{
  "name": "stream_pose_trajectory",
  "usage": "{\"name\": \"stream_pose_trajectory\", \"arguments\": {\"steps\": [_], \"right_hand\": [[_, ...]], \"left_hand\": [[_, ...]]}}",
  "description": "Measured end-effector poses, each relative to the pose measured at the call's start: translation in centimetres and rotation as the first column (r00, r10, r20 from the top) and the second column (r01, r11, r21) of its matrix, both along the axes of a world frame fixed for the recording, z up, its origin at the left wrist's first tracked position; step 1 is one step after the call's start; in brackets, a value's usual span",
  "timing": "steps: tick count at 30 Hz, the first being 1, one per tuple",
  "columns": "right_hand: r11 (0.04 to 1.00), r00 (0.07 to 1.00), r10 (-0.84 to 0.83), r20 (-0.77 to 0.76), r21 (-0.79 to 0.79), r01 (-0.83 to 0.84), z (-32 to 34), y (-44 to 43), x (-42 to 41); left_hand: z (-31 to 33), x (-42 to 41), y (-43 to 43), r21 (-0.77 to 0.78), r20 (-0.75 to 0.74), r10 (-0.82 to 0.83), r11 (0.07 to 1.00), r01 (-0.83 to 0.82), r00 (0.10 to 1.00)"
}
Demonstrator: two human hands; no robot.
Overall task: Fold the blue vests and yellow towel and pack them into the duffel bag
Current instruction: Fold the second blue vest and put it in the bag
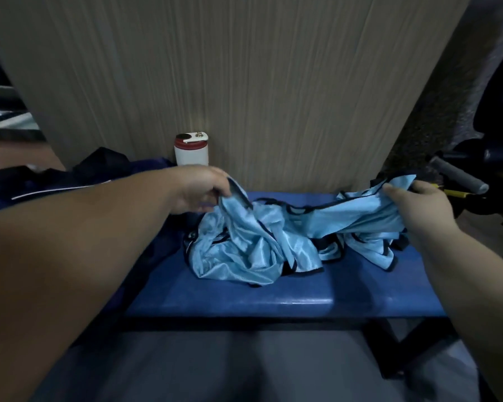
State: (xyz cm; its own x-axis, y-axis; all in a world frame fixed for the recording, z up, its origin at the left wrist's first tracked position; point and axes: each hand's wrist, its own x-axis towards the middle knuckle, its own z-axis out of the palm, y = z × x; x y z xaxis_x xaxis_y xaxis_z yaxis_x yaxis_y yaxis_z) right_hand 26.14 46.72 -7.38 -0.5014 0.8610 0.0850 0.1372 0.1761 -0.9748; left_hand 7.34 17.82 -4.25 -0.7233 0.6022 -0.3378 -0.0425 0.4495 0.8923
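- Dim overall, cool blue-grey cast; brightest on wood-grain wall panel (273, 82), light seems from above
- Soft sheen on blue vests (253, 242), small glare strip along front edge of blue bench (302, 300)
- Deep shadow under bench & at left bg; duffel bag (70, 181) nearly lost in it
- Left forearm (55, 242) v close to lens, soft & slightly blurred
- Strong wide-angle distortion: edges bend, corners smeared, right bg out of focus
- Dark areas soft w/ little detail; floor at bottom murky
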Motion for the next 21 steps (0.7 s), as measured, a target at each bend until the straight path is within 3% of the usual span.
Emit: {"name": "stream_pose_trajectory", "arguments": {"steps": [4, 8, 11, 13, 16, 19, 21], "right_hand": [[0.996, 0.988, 0.048, 0.145, 0.061, -0.057, -1.1, -0.1, 0.0], [0.976, 0.924, 0.142, 0.354, 0.107, -0.191, -2.1, -0.5, 0.3], [0.938, 0.844, 0.21, 0.494, 0.143, -0.317, -2.5, -1.0, 0.4], [0.93, 0.836, 0.215, 0.504, 0.156, -0.333, -2.6, -1.2, 0.1], [0.927, 0.881, 0.256, 0.399, 0.157, -0.34, -2.1, -1.9, -0.6], [0.903, 0.898, 0.297, 0.323, 0.212, -0.375, -0.6, -2.8, -1.7], [0.886, 0.899, 0.303, 0.317, 0.255, -0.388, 0.5, -3.1, -2.4]], "left_hand": [[-1.6, 0.4, -1.0, -0.336, -0.106, -0.213, 0.927, 0.166, 0.971], [-2.6, 0.6, -1.2, -0.722, -0.232, -0.493, 0.665, 0.191, 0.839], [-2.6, 1.4, -0.5, -0.832, -0.231, -0.582, 0.533, 0.153, 0.779], [-2.9, 1.5, 0.1, -0.807, -0.209, -0.549, 0.565, 0.175, 0.809], [-3.7, 1.7, 1.5, -0.689, -0.208, -0.527, 0.677, 0.259, 0.824], [-5.1, 2.7, 3.1, -0.687, -0.384, -0.578, 0.7, 0.194, 0.72], [-6.2, 3.1, 3.8, -0.748, -0.481, -0.635, 0.657, 0.095, 0.605]]}}
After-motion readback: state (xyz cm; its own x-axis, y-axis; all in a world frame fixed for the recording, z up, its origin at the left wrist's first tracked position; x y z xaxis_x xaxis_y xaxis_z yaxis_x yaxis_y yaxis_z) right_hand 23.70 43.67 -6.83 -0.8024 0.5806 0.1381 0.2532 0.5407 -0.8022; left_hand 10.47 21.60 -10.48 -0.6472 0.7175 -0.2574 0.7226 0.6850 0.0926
